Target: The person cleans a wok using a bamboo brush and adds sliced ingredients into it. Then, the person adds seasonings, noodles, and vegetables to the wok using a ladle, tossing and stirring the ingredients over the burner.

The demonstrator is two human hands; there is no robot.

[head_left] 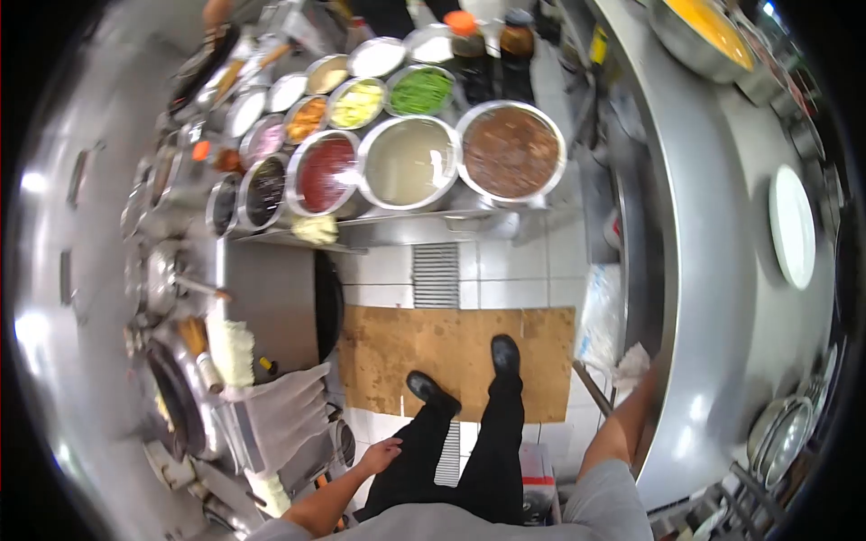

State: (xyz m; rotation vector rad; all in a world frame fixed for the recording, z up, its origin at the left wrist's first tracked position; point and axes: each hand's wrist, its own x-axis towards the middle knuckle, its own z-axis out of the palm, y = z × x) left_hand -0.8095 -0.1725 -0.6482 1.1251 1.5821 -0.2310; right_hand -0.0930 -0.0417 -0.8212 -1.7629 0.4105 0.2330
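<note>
My left hand [386, 453] hangs beside my left thigh, its fingers loosely extended with nothing visible in them. Black trousers [410, 464] are the nearest thing to it. My right forearm [622, 433] reaches along the edge of the steel counter [699, 270] on the right, and the hand at its end is hidden by that edge. Close to where the forearm disappears is a crumpled pale cloth [633, 365]. To the left of my left hand, a light cloth [284, 415] drapes over the edge of the cooking station.
Ahead, steel pots of brown sauce [511, 151], clear liquid [409, 162] and red sauce [327, 171] line a shelf, with chopped greens [421, 90] behind. A wok [171, 397] sits left. A white plate [792, 227] rests on the right counter. Brown cardboard [451, 352] covers the floor.
</note>
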